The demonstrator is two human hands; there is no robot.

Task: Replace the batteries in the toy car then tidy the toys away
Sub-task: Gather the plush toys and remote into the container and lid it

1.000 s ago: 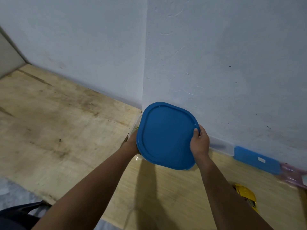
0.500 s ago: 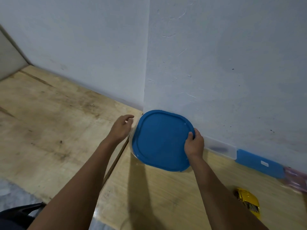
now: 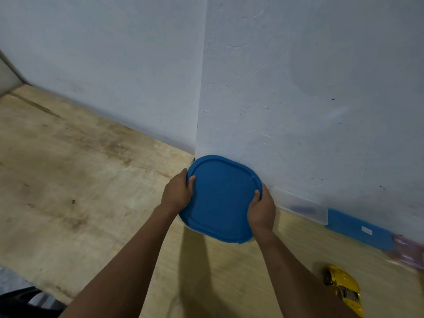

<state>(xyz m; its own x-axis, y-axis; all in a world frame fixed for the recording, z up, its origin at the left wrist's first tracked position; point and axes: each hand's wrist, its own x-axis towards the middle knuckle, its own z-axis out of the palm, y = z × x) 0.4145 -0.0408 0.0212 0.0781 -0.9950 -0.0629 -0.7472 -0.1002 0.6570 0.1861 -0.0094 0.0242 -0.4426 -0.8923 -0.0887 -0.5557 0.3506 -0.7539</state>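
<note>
A round-cornered blue lid (image 3: 221,198) lies flat on a clear tub that stands on the wooden floor against the wall corner; only a sliver of the tub shows under the lid. My left hand (image 3: 177,192) grips the lid's left edge, thumb on top. My right hand (image 3: 261,208) grips its right edge the same way. A yellow toy car (image 3: 343,289) sits on the floor at the lower right, apart from both hands.
A clear box (image 3: 307,208) and a flat blue lid (image 3: 359,229) lie along the wall to the right, with a blurred pink item (image 3: 407,253) beyond them. Pale walls (image 3: 298,88) meet at a corner just behind the tub. Dark fabric (image 3: 23,301) shows at the bottom left.
The lid came down from a tilted hold to lie flat on the tub. My left hand moved from beside the tub onto the lid's left edge.
</note>
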